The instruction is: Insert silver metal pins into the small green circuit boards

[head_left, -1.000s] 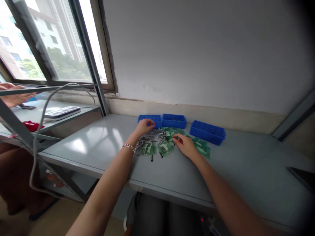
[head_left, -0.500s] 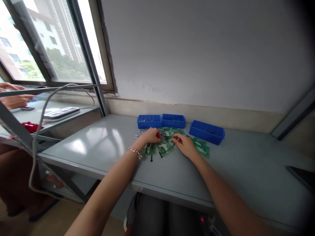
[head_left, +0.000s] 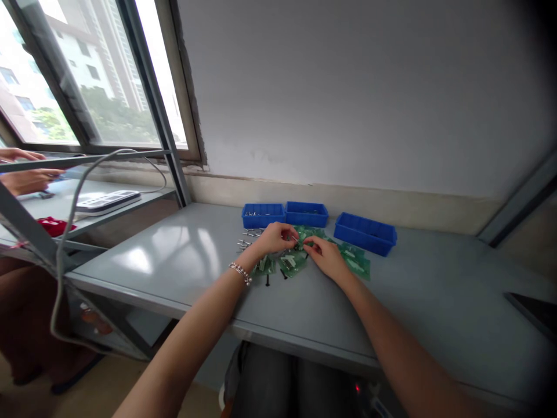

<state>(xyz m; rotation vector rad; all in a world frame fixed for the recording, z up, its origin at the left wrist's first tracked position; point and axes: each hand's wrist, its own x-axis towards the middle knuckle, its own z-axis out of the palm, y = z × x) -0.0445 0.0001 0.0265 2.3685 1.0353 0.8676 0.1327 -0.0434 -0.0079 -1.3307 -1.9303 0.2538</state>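
My left hand [head_left: 281, 238], a beaded bracelet at its wrist, pinches a thin silver metal pin [head_left: 295, 237] over the pile. My right hand [head_left: 322, 252] is just beside it, fingertips pressed together; a small dark piece shows under them, but what they hold is unclear. Under and around both hands lie several green plastic packets [head_left: 292, 264] with small parts inside. Left of them spreads a heap of silver pin-like fasteners [head_left: 249, 242], partly hidden by my left hand. A black screw [head_left: 267, 281] and a second one [head_left: 284, 274] lie in front.
Three blue bins stand along the wall: a left one [head_left: 263, 216] with silver parts, a middle one [head_left: 307, 215] and a right one [head_left: 365, 234]. A dark flat object [head_left: 533, 313] lies far right. On the left are a power strip [head_left: 108, 201], a cable and another person's hands [head_left: 28, 174].
My left hand has shifted right, closer to my right hand, and a thin silver pin now shows at its fingertips. My right hand has stayed nearly in place.
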